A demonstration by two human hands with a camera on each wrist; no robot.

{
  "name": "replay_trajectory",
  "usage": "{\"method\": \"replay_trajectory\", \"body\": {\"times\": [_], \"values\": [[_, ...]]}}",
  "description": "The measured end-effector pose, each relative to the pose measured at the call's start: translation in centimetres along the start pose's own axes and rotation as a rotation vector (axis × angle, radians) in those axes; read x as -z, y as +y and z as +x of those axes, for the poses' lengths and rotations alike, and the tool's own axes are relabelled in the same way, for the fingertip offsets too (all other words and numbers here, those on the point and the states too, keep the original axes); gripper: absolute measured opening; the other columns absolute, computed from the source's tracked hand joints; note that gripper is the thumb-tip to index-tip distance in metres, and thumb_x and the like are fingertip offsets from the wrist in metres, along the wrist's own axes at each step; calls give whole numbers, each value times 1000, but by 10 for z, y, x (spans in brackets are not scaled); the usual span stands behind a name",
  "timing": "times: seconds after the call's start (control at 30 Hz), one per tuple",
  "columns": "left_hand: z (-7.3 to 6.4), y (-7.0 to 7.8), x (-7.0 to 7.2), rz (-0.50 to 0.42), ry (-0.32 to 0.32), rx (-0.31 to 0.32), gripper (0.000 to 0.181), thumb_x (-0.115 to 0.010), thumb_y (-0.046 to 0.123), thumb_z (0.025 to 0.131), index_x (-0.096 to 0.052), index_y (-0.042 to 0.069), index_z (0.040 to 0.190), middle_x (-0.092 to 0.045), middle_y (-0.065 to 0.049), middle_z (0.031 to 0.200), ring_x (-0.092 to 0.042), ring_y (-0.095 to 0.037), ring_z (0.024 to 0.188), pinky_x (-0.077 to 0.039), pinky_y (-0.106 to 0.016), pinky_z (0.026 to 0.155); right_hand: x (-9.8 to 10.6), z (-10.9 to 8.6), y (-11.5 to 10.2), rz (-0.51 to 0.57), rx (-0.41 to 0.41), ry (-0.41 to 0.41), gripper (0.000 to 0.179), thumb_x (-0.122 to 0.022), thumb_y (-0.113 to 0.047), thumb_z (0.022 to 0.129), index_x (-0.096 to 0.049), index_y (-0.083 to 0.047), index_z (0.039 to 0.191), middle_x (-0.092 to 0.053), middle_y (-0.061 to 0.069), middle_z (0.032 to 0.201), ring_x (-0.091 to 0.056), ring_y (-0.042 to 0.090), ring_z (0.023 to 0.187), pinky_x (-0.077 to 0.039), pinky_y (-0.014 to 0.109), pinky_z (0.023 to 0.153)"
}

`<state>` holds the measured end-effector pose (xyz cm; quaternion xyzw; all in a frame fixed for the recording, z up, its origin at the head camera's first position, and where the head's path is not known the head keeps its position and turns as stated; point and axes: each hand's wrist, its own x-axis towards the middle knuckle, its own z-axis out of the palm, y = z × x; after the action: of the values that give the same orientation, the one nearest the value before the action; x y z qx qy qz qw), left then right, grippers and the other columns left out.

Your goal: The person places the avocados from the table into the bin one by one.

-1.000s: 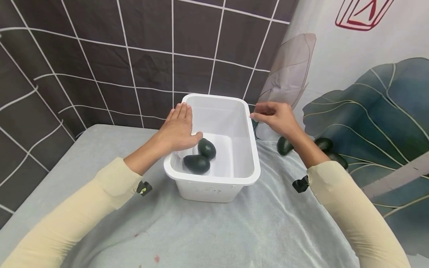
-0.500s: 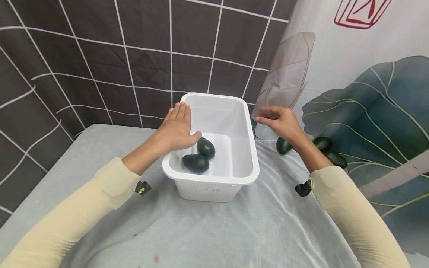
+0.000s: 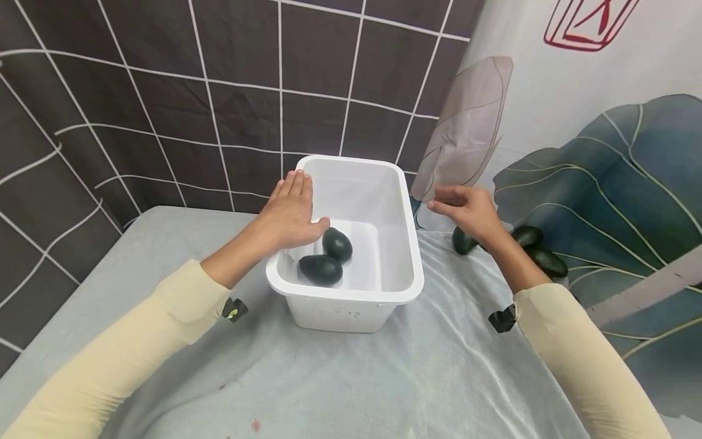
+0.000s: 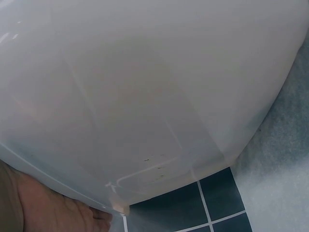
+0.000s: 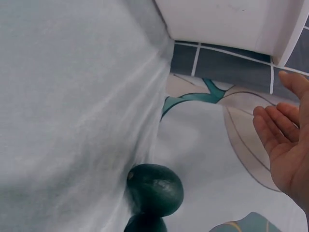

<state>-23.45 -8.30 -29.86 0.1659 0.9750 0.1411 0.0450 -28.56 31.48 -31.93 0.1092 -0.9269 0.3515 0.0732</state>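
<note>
A white plastic tub [image 3: 345,297] stands upright on the grey cloth. Inside, near its left front corner, lie two dark green avocados, one [image 3: 320,269] in front of the other [image 3: 337,244]. My left hand [image 3: 290,213] rests on the tub's left rim with straight fingers; the left wrist view shows the tub's outer wall [image 4: 145,96] beside it. To the right of the tub, my right hand [image 3: 466,210] hovers with loosely bent fingers and holds nothing. Below that hand is an avocado [image 3: 463,241], seen also in the right wrist view as a dark green avocado [image 5: 155,189].
Further right, two more avocados, one behind [image 3: 528,236] and one in front [image 3: 549,262], sit near the cloth's right edge, partly behind the right forearm. A dark tile-patterned sheet [image 3: 241,110] hangs at the back, and a leaf-patterned sheet [image 3: 603,183] hangs at the right.
My right hand has moved away from the tub's right rim, to the right and downward. The left hand and the avocados in the tub have stayed in place.
</note>
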Motion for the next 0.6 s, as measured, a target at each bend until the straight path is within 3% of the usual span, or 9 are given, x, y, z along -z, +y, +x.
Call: {"method": "replay_trajectory", "body": {"times": [0.6], "values": [[-1, 0, 0, 4, 3, -1, 103, -45, 52, 109, -2, -12, 176, 7, -32, 187, 7, -47, 178, 1, -57, 147, -4, -16, 21, 0, -18, 13, 59, -80, -43, 105, -74, -1, 146, -77, 21, 145, -76, 43, 132, -48, 4, 86]]}}
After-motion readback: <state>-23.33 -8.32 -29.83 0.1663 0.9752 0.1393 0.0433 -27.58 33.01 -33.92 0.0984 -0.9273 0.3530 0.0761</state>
